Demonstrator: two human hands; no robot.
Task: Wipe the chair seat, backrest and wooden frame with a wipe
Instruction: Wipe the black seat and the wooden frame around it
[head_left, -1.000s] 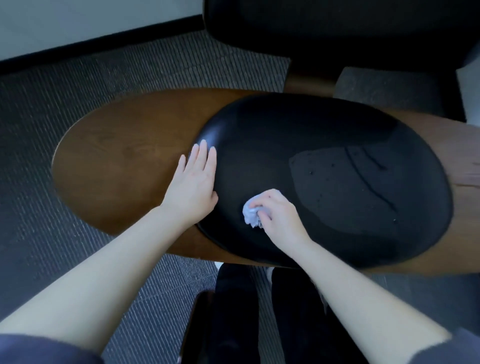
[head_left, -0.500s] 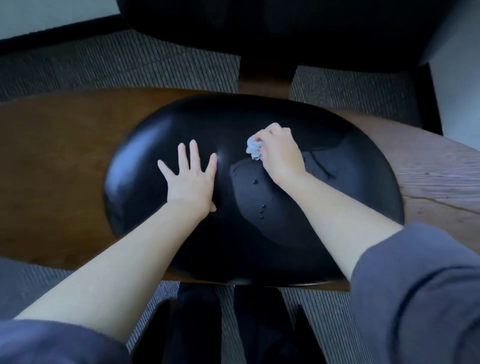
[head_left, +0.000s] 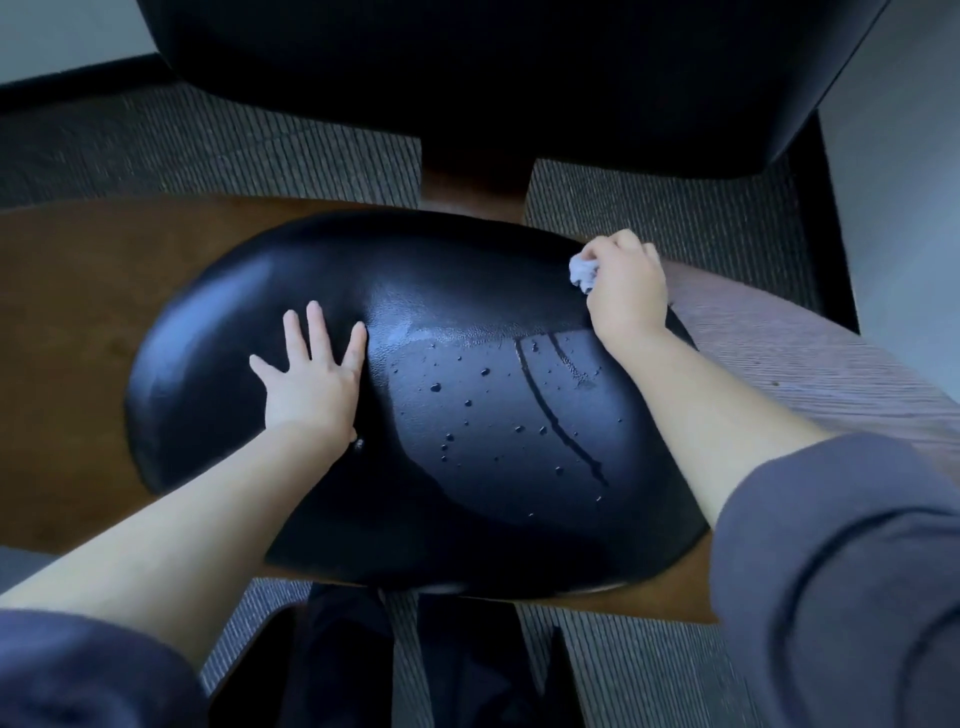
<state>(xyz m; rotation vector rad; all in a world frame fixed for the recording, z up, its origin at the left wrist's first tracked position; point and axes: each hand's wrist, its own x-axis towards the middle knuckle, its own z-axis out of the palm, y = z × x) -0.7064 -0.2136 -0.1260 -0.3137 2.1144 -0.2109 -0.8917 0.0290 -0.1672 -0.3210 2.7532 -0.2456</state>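
Fingers (head_left: 618, 241) of our right hand (head_left: 631, 288) clamp the wipe (head_left: 582, 273) at the far-right rim of the seat (head_left: 493, 499) | left hand (head_left: 311, 384) flat, fingers apart | step: seat | next, we judge: sweep the droplets (head_left: 435, 387)

Floor: grey carpet (head_left: 270, 150) with fine ribbed weave, visible at top and also at bottom edge. Pale plain wall (head_left: 57, 36) at top left; right wall (head_left: 904, 208) also pale. Dark baseboard (head_left: 78, 78) between wall and carpet. Light dim, cool, bluish.
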